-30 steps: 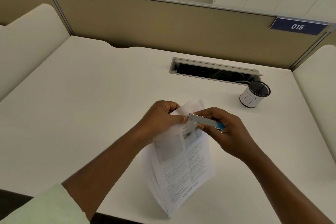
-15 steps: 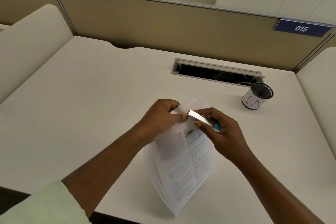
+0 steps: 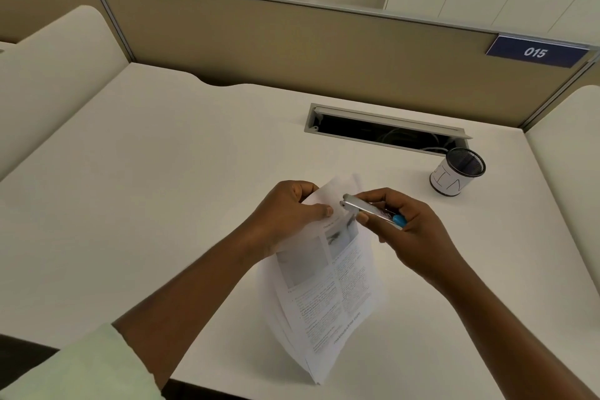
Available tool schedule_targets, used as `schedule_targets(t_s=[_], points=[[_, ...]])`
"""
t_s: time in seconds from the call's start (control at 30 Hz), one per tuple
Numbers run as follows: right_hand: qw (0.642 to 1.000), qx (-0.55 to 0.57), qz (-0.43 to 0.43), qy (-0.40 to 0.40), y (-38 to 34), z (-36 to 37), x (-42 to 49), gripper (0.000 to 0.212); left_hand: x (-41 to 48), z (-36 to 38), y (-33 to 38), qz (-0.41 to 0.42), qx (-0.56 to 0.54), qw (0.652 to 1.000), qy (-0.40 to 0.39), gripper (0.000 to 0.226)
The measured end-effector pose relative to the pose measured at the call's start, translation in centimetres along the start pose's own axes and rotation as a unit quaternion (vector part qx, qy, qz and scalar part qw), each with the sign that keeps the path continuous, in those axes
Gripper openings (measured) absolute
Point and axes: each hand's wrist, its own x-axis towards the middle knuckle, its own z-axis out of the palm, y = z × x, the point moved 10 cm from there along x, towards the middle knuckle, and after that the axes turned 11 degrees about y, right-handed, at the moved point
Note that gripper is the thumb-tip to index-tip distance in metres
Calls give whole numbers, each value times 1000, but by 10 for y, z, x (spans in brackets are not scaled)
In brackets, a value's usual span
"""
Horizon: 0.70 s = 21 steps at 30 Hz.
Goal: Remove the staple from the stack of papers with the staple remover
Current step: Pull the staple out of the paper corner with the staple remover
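Pinching stack of papers [image 3: 329, 289], left hand [image 3: 285, 217] | gripping staple remover [image 3: 368, 209], right hand [image 3: 417, 232], tip at 9 o'clock | risk: torn corner from crooked pull

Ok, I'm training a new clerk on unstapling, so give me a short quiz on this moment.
1. Which hand grips the staple remover at the top corner of the stack of papers? A left B right C neither
2. True or false: both hands are clear of the stack of papers.
3. Fill in: the blue sign reads ___.
Key: 1 B, the right hand. 2 false, the left hand pinches its top corner. 3 015.
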Motion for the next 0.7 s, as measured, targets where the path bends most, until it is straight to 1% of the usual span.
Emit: schedule_targets(t_s=[0.1,0.2,0.33,0.47,0.6,0.7], points=[[999,-24,-30,-9,-5,3,-3,28,-1,2,4,10,-3,1000,-4,23],[999,-24,-38,-11,-9,4,-3,33,-2,2,6,14,-3,1000,-3,25],[998,-36,-50,-14,-9,5,-2,23,-3,1,8,18,-1,1000,-7,24],[998,-23,-56,-18,-12,8,-1,24,-4,2,12,31,-12,999,-19,17],[999,-8,-49,-10,-13,10,-1,26,-3,1,13,34,-24,999,-19,20],[999,38,-4,-15,-6,14,-2,24,-2,0,12,30,-40,999,-19,22]])
